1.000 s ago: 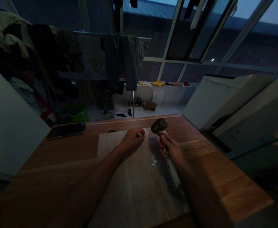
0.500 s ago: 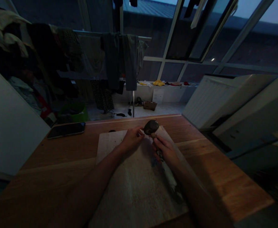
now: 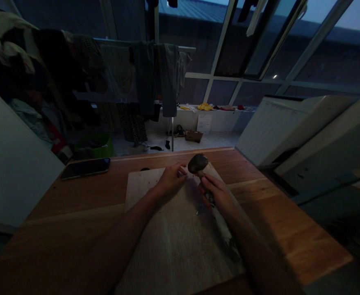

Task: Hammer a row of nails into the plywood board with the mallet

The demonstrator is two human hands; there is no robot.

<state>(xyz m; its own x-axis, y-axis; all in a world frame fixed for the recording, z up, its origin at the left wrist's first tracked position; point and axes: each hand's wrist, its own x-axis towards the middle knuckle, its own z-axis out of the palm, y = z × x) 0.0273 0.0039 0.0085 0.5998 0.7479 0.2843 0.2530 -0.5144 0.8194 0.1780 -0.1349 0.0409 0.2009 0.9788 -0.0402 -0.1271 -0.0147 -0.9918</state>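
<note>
- Fingers (image 3: 207, 185) of the right hand (image 3: 218, 197) are clenched round the handle of the hammer (image 3: 197, 163), close under its dark head.
- Left hand (image 3: 170, 181), just beside that head, has its fingertips pinched together; what they pinch is too dim to tell.
- Top-heavy and stiff by its look, the hammer is best held on the handle.
- Loose nails (image 3: 199, 210) lie below the right fingers on the pale board (image 3: 167, 246).
- Well left, a phone (image 3: 86, 168) rests on the table (image 3: 75, 205).
</note>
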